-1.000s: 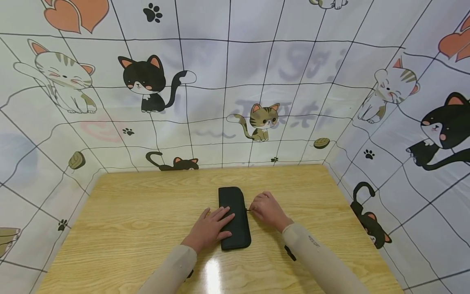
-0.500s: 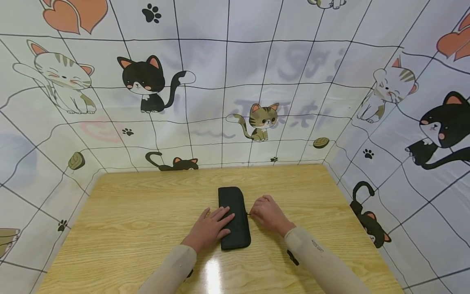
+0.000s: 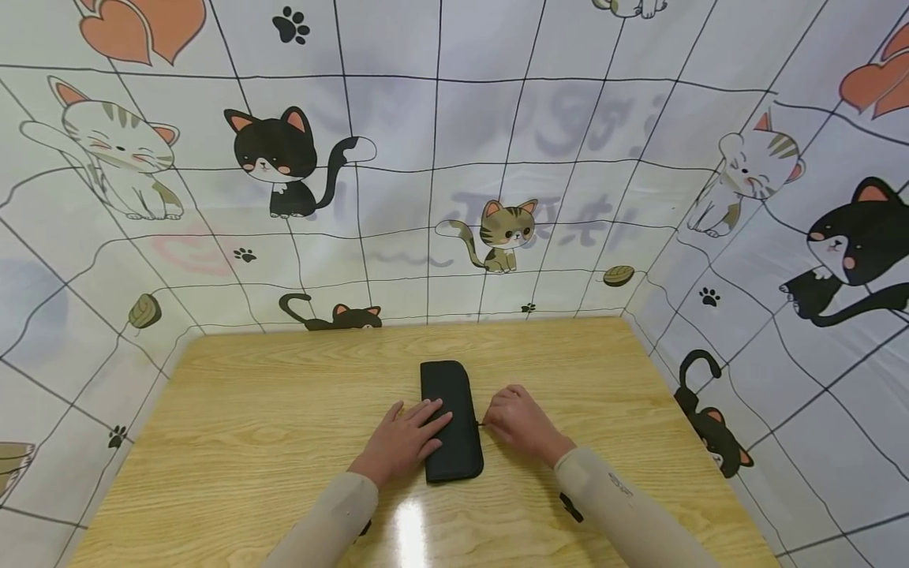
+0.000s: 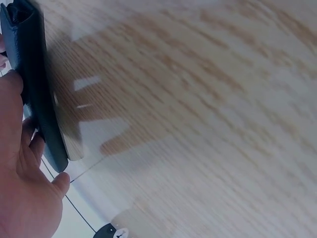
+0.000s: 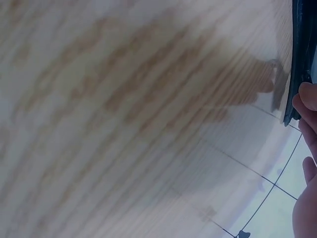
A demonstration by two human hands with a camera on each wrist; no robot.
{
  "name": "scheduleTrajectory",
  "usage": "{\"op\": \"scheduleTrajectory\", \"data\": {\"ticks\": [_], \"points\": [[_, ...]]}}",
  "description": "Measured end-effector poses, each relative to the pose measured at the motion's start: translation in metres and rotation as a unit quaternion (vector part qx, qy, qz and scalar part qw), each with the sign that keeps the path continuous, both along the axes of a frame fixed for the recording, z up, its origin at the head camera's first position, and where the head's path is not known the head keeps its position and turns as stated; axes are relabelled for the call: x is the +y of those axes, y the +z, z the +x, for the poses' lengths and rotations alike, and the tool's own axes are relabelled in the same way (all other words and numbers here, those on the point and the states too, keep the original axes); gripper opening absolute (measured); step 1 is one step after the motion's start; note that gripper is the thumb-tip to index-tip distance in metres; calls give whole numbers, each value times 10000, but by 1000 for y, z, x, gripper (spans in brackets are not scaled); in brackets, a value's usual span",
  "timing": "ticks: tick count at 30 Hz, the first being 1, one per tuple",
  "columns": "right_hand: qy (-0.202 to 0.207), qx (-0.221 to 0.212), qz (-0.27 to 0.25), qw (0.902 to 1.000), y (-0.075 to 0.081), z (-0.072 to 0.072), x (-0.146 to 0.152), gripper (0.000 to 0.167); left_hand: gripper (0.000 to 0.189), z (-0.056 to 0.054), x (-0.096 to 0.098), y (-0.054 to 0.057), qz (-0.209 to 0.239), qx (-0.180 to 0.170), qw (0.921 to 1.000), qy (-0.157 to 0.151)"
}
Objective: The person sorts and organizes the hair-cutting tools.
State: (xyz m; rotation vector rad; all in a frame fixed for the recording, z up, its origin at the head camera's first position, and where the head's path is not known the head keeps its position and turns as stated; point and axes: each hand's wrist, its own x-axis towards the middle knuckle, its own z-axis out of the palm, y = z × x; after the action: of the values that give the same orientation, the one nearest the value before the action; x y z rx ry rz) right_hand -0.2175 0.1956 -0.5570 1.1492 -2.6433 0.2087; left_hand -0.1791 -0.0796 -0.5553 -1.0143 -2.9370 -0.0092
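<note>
A long black zip case (image 3: 460, 450) with rounded right corners lies flat on the wooden table, its length running away from me. My left hand (image 3: 400, 443) rests on its left part with spread, straight fingers. At the right edge, my right hand (image 3: 524, 422) pinches the small zipper pull (image 3: 480, 424) between thumb and curled fingers. The left wrist view shows the case (image 4: 37, 84) side-on beside the left hand (image 4: 32, 193). In the right wrist view the right hand's fingertips (image 5: 306, 99) meet the edge of the case (image 5: 301, 44). Whatever the case contains is hidden.
The light wooden table (image 3: 284, 410) spreads around both hands. White cloth walls (image 3: 398, 197) with a grid and cartoon cats stand at the back and on both sides. A bright light reflection lies on the table near the front.
My right hand has slid toward me along the case's right edge, and the zipper pull has come along with it. The left hand and the case have stayed in place.
</note>
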Motion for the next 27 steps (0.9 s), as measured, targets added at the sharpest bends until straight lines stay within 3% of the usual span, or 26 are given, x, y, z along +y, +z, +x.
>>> {"op": "scheduleTrajectory", "data": {"ticks": [14,27], "points": [[402,143,-282,9987,1,11,1,7,52,0,0,4,-184,127,9997,22],[727,-79,-305,9969,4,25,5,6,52,-1,1,0,-128,168,9998,0]]}}
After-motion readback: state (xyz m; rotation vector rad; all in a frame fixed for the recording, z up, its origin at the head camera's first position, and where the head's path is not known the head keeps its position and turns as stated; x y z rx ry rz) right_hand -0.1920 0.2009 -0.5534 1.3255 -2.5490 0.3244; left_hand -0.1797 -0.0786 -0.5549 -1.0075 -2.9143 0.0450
